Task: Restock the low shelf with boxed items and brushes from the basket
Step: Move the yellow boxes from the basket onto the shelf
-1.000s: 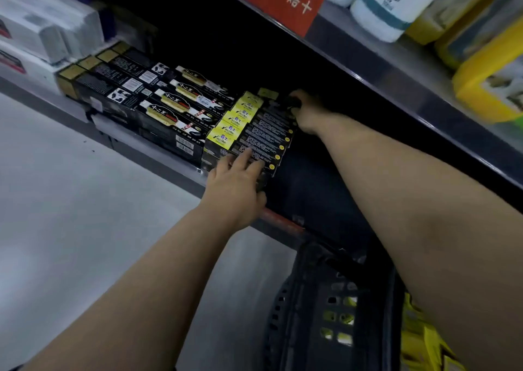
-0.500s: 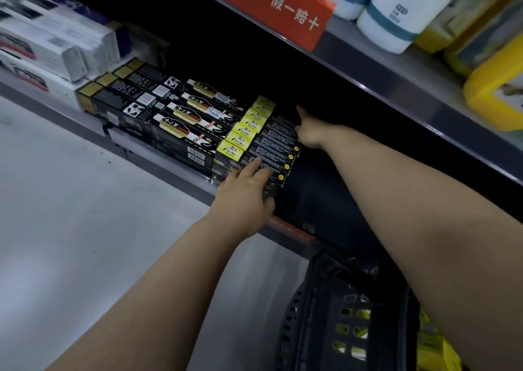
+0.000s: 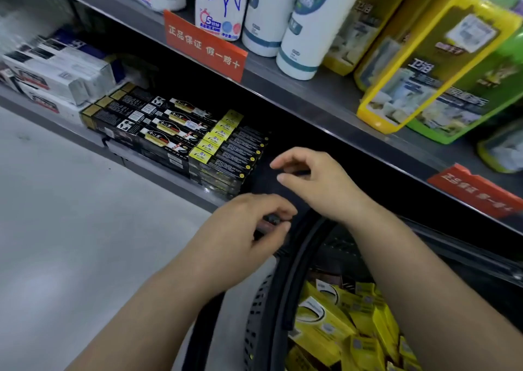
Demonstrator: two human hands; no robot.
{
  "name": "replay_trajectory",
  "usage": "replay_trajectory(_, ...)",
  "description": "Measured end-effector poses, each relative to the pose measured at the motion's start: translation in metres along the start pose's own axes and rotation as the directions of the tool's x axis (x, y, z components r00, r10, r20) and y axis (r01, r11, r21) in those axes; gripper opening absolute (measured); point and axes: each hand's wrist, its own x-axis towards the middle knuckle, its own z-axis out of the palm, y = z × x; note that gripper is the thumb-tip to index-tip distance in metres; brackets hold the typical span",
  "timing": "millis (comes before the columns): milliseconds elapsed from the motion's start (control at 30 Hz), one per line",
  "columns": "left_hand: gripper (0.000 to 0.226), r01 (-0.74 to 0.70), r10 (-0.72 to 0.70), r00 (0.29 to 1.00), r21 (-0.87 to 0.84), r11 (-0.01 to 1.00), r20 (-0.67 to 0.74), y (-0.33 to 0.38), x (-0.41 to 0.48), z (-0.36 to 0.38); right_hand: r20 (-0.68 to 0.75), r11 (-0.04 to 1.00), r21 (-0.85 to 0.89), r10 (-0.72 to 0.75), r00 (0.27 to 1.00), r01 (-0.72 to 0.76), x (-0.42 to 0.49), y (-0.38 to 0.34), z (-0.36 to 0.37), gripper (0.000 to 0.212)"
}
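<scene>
Head view. Pinches a small dark thing [image 3: 272, 220], unidentifiable, in left grip [image 3: 246, 229]. Holds right grip [image 3: 319, 183] loosely curled, empty, at 1 o'clock of it. Shows basket [image 3: 256, 322] with yellow boxes [image 3: 325, 317] at 5 o'clock, black boxes [image 3: 226, 158] on low shelf [image 3: 158, 169] at 10 o'clock.

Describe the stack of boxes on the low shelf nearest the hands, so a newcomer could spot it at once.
Find the low shelf under the left red sign. Its rightmost stack, just left of the right hand, is the black boxes with yellow ends. The neighbouring black boxes carry white-and-gold labels instead; only these have a bright yellow left end.
</scene>
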Motion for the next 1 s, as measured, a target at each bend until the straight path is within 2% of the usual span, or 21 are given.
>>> replay_trajectory(133, 0.023, -0.122, 0.103, 0.99, 0.219, 0.968, 0.094, 0.029, -0.029, 0.029, -0.035, 0.995, 0.096, -0.012, 0.999, 0.015, -0.07, 0.015, -0.005, 0.026)
replay_trajectory(300, 0.024, -0.159, 0.069, 0.966, 0.367, 0.917, 0.247, 0.051, -0.065, 0.061, -0.027, 0.983, 0.182, 0.018, 0.999, -0.013, -0.129, 0.048, 0.001, 0.023)
replay_trajectory(400, 0.026, -0.167, 0.028, 0.954, 0.454, 0.875, 0.298, 0.067, -0.081, 0.08, -0.044, 0.98, 0.172, 0.11, 0.993, -0.101, -0.157, 0.07, 0.003, 0.02)
replay_trajectory(567, 0.028, -0.217, -0.043, 0.895, 0.517, 0.828, 0.444, 0.097, -0.1, 0.112, 0.035, 0.966, 0.059, 0.25, 0.968, -0.252, -0.217, 0.116, -0.006, 0.013)
replay_trajectory(767, 0.025, -0.19, -0.1, 0.84, 0.461, 0.867, 0.533, 0.119, -0.119, 0.137, 0.084, 0.936, -0.079, 0.349, 0.933, -0.343, -0.301, 0.16, -0.031, 0.017)
replay_trajectory(833, 0.022, -0.167, -0.081, 0.846, 0.406, 0.898, 0.528, 0.123, -0.122, 0.147, 0.103, 0.91, -0.215, 0.383, 0.918, -0.355, -0.322, 0.174, -0.034, 0.019)
replay_trajectory(933, 0.019, -0.109, -0.069, 0.862, 0.317, 0.942, 0.502, 0.123, -0.123, 0.165, 0.082, 0.804, -0.505, 0.406, 0.91, -0.313, -0.341, 0.19, -0.031, 0.026)
replay_trajectory(1000, 0.018, -0.066, -0.091, 0.858, 0.283, 0.957, 0.506, 0.12, -0.122, 0.175, 0.039, 0.752, -0.583, 0.406, 0.913, -0.309, -0.344, 0.195, -0.026, 0.037)
